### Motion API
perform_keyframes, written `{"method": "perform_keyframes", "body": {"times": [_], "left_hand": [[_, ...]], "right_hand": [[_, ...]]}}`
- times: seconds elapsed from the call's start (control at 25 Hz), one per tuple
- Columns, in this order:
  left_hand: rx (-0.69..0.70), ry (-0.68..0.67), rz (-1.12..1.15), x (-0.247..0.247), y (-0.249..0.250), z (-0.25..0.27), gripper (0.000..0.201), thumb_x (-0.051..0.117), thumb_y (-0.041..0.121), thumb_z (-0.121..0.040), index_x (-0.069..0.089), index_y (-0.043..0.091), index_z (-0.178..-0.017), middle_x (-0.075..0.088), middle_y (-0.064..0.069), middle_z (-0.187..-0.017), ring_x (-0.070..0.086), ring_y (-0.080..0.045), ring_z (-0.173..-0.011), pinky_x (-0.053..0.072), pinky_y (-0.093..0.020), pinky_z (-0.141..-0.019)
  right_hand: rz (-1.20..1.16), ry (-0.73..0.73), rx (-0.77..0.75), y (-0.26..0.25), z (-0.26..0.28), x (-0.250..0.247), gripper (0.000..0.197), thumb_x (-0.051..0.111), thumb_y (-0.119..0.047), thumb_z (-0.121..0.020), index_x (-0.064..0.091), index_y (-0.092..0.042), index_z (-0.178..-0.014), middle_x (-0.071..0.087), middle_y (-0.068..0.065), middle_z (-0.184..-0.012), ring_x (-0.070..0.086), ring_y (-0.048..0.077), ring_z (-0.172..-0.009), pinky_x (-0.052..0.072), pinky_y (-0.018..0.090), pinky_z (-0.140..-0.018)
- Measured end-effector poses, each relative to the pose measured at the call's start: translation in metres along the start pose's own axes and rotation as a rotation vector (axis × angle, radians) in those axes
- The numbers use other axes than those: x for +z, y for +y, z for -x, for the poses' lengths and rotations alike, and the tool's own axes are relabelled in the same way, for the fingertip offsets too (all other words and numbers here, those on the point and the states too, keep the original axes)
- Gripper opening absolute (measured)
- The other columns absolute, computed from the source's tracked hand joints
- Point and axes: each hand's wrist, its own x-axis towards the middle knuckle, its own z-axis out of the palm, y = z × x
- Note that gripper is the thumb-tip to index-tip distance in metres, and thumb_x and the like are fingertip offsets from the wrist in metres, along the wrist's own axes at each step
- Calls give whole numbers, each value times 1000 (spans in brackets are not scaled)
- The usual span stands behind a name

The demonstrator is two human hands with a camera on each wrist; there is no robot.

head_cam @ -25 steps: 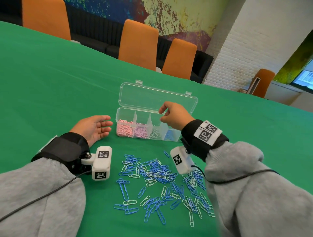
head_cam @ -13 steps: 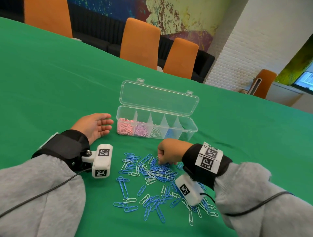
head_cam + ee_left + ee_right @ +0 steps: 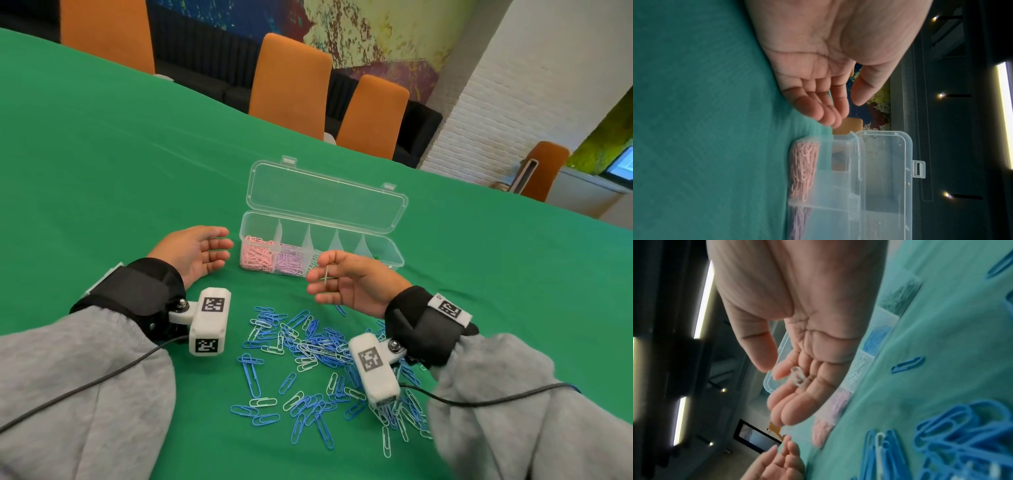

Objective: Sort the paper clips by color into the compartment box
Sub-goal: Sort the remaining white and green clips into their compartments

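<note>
Your clear box (image 3: 394, 255) sits open on the green table (image 3: 120, 171), lid (image 3: 325, 197) tipped back. Far-left compartment holds pink clips (image 3: 257, 255), the next one purple clips (image 3: 290, 262), and from your right wrist view there are white ones, then blue, then a dark lot further along, though that last colour is hard to make out. From the head view your right hand (image 3: 356, 282) covers those middle compartments.

That right hand hovers palm-up in front of the box, fingers loose and spread, with one white clip (image 3: 798, 377) lying across the fingers (image 3: 797, 399); whether the thumb presses it, you can't tell from here. Your left hand (image 3: 195, 251) rests on its edge just beside the box's left end, released, fingers relaxed, holding nothing.

The loose pile (image 3: 318, 349) of blue and white clips lies on the table between your wrists, partly hidden by the right wrist camera (image 3: 375, 370). The cameras and wristband carry black-and-white square code tags, no readable writing
</note>
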Motion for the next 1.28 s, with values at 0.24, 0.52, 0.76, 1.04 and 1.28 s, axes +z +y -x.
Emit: {"method": "perform_keyframes", "body": {"times": [0.24,0.52,0.76,1.04,1.28], "left_hand": [[-3,9,-11,0,1,-1,16,40,14,-98,55,9,-94,57,-3,-74,55,-4,-43,46,-14,-43],[-7,9,-9,-2,0,-4,17,40,15,-98,55,10,-93,58,-3,-73,55,-5,-43,46,-14,-42],[-12,11,8,-2,0,-5,17,41,15,-98,56,11,-91,62,1,-63,55,-5,-42,45,-14,-42],[-11,-3,4,-1,-1,-5,16,40,15,-98,55,11,-92,57,-3,-76,55,-4,-42,45,-13,-42],[-6,0,12,-1,-1,-5,17,40,15,-98,55,11,-92,61,-1,-69,55,-4,-42,45,-14,-42]], "right_hand": [[1232,-64,72,-4,3,24,12,59,-9,-86,60,-21,-86,49,-14,-59,42,1,-52,36,17,-55],[1596,32,137,5,3,25,9,59,-23,-90,55,-17,-85,50,-9,-70,47,11,-68,34,17,-56],[1538,96,224,1,15,5,8,63,-24,-88,58,-18,-86,53,-10,-72,46,7,-65,37,19,-58],[1616,30,274,4,17,6,15,64,-20,-87,52,-22,-78,48,-12,-69,42,4,-61,33,18,-56],[959,139,110,-6,19,-4,21,66,-8,-85,52,-17,-71,57,-6,-64,45,6,-51,39,17,-52]]}}
